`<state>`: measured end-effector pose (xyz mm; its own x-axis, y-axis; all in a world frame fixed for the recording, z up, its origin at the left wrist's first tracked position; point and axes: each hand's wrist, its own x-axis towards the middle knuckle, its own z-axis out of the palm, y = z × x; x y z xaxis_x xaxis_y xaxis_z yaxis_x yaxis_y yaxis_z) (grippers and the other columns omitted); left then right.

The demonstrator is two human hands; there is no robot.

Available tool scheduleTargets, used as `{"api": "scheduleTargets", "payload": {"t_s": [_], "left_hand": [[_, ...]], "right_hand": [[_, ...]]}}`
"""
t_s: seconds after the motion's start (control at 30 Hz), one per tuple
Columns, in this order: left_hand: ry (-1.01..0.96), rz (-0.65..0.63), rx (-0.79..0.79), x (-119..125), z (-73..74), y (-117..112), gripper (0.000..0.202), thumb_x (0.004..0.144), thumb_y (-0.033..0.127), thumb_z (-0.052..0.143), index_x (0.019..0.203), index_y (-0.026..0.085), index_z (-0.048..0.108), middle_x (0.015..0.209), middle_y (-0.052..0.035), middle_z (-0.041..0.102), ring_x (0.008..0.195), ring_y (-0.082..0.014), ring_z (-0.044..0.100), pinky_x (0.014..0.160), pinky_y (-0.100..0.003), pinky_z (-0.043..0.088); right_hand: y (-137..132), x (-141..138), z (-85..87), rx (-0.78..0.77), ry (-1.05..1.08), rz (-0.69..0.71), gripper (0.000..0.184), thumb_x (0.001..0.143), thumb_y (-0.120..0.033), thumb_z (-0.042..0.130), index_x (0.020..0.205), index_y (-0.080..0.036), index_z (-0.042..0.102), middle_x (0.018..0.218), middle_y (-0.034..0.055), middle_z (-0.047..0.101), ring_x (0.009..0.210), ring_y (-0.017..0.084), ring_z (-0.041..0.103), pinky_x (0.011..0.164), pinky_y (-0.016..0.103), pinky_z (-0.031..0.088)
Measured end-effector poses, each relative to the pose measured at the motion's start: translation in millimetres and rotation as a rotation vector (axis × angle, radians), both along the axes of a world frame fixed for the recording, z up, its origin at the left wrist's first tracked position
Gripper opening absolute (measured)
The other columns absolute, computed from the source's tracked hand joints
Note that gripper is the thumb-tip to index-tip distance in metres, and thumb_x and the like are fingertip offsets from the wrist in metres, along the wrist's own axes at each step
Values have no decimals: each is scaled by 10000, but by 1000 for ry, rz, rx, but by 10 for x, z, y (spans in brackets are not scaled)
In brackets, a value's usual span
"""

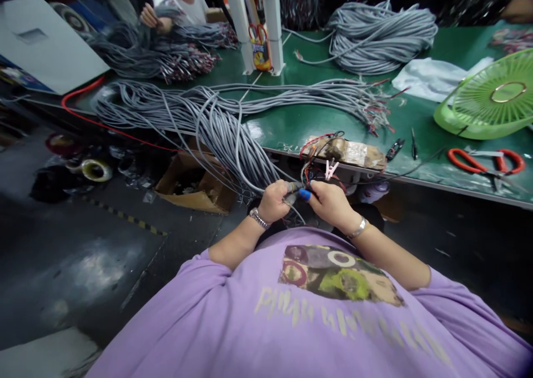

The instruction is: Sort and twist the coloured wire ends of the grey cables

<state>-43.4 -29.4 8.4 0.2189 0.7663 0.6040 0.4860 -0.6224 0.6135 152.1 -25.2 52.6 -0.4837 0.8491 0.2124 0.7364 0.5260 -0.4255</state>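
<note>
A thick bundle of grey cables [233, 136] drapes over the bench edge toward me. My left hand [273, 201] is closed around cable ends in front of my lap, its wrist wearing a metal watch. Close beside it, my right hand [331, 201] pinches at the same ends, with a blue cover on one fingertip. Exactly which strand lies between the right fingers is too small to make out. Just beyond my hands, a pink clothespin [331, 170] and thin coloured wires hang by a cardboard-and-tape block [360, 154] at the bench edge.
Orange-handled pliers [497, 172], small black cutters [395, 149] and a green fan [491, 92] are on the green bench [291, 128] at right. A large cable coil [381, 36] lies behind. An open cardboard box [195, 184] stands below. Across the bench, another person's hand [152, 17] is near cables.
</note>
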Motion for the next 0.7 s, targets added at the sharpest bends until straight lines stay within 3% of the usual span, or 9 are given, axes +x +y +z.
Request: {"api": "scheduleTargets", "payload": {"t_s": [0.1, 0.23, 0.4, 0.43, 0.5, 0.63, 0.7], "left_hand": [[-17, 88, -38, 42, -8, -28, 141, 815, 289, 656, 879, 182, 719, 764, -51, 689, 720, -164, 627, 717, -294, 515], [-180, 132, -223, 120, 16, -7, 122, 817, 260, 676, 905, 182, 706, 838, -40, 720, 762, -151, 659, 745, -267, 519], [-489, 215, -352, 87, 93, 153, 236, 814, 381, 702, 896, 163, 666, 689, 3, 670, 612, -103, 607, 628, -222, 494], [-539, 210, -348, 63, 123, 172, 272, 809, 413, 708, 899, 160, 664, 679, 5, 665, 606, -100, 603, 628, -222, 497], [-577, 132, -337, 12, 184, 178, 323, 782, 454, 733, 893, 157, 670, 683, 0, 667, 618, -103, 609, 651, -233, 514], [-547, -146, -399, -64, 249, 123, 347, 768, 468, 752, 896, 153, 687, 705, -19, 677, 633, -120, 625, 661, -260, 536], [-505, -222, -387, -78, 259, 116, 315, 804, 445, 724, 926, 156, 697, 748, -33, 691, 647, -126, 636, 665, -268, 538]], "right_hand": [[-29, -26, -11, -4, -18, 24, 269, 945, -325, 459, 727, -188, 539, 699, 45, 616, 603, 154, 503, 586, 287, 267], [-161, -88, -63, 67, -45, 109, 255, 936, -273, 454, 726, -172, 559, 705, 60, 623, 616, 151, 511, 597, 282, 279], [-266, -102, -74, 131, -19, 632, 237, 912, -254, 489, 700, -174, 561, 673, 34, 599, 584, 123, 481, 590, 262, 309], [-257, -67, -58, 113, 23, 681, 261, 924, -269, 479, 694, -176, 561, 662, 26, 592, 573, 117, 473, 586, 258, 320], [-214, 50, -15, 44, 156, 607, 333, 953, -318, 450, 670, -177, 556, 620, 13, 570, 539, 107, 454, 562, 249, 339], [-107, 348, 42, -135, 544, 256, 480, 964, -476, 441, 612, -176, 568, 523, 3, 522, 478, 101, 432, 491, 237, 350], [-81, 438, 35, -168, 693, 69, 505, 947, -527, 468, 608, -173, 587, 491, -5, 493, 456, 99, 412, 463, 235, 338]]}}
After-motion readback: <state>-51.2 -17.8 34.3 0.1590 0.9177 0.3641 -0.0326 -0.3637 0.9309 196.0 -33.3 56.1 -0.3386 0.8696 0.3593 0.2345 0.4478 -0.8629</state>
